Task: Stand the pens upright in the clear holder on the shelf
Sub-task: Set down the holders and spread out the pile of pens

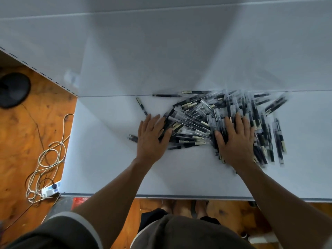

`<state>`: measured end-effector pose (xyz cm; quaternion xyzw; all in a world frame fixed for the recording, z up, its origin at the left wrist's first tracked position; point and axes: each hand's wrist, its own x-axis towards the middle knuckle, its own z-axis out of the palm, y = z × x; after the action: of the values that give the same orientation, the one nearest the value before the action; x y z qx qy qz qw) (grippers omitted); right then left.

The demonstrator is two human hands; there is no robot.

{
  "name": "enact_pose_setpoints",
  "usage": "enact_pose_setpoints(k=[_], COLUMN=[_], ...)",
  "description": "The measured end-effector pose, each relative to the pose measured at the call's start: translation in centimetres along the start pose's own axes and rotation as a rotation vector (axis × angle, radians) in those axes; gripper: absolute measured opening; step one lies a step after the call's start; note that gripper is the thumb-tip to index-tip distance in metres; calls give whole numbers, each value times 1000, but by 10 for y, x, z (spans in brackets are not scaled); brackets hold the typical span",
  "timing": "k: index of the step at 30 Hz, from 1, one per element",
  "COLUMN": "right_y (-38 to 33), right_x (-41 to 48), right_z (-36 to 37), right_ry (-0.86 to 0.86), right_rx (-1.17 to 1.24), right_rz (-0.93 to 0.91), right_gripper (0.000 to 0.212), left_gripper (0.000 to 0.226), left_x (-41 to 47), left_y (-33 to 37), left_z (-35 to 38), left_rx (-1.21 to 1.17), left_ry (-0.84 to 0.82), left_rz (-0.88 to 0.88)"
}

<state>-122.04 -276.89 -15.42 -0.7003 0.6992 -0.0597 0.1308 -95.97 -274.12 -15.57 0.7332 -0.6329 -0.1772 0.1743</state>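
Front edge of the white shelf (179,196) runs straight across, nearest the person. Bare feet (181,207) show just under it. Between that edge and the hands there is a wide bare strip of shelf surface.

Left hand (152,139): flat, palm down, fingers straight, resting on the left fringe of the pen pile (203,121). Grips nothing. One stray pen (132,138) pokes out from under its outer side.

Right hand (236,141): flat, fingers spread, pressing on top of the right half of the pile. Grips nothing.

All the pens lie flat and criss-crossed, right of shelf centre, and the pile's far side reaches the back panel (161,60). Motion blur is heavy on the right. A loose pen (142,105) lies just left of the pile, and another (167,95) lies along the back seam.

The left half of the shelf is open surface out to its left edge. A blurred pale translucent item (71,79) sits by the slotted upright (45,74); cannot tell what it is.

Off the left edge, on the wood floor (21,141): coiled cable (48,159), power strip (51,190), dark round object (14,89).
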Motion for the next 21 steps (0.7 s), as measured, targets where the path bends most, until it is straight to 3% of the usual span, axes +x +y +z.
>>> enact_pose_setpoints(k=[4, 5, 12, 14, 15, 17, 19, 21], right_y=[0, 0, 1, 1, 1, 1, -1, -2], right_x=[0, 0, 0, 0, 0, 0, -1, 0], right_z=[0, 0, 4, 5, 5, 5, 4, 3], right_ry=[2, 1, -3, 7, 11, 8, 4, 0], right_rx=[21, 23, 4, 11, 15, 19, 18, 8], right_rz=[5, 4, 11, 5, 5, 8, 10, 8], right_gripper=[71, 70, 67, 68, 69, 72, 73, 72], left_gripper=[72, 73, 64, 62, 62, 66, 72, 76], left_x=[-9, -9, 25, 28, 28, 27, 25, 23], left_y=[-6, -7, 7, 2, -2, -9, -14, -16], left_z=[-4, -3, 3, 0, -2, -8, -6, 0], left_rx=[-170, -167, -245, -188, -144, -146, -168, -98], left_ry=[127, 113, -29, 14, 77, 160, 72, -23], left_rz=[-483, -520, -144, -23, -43, -260, -427, -419])
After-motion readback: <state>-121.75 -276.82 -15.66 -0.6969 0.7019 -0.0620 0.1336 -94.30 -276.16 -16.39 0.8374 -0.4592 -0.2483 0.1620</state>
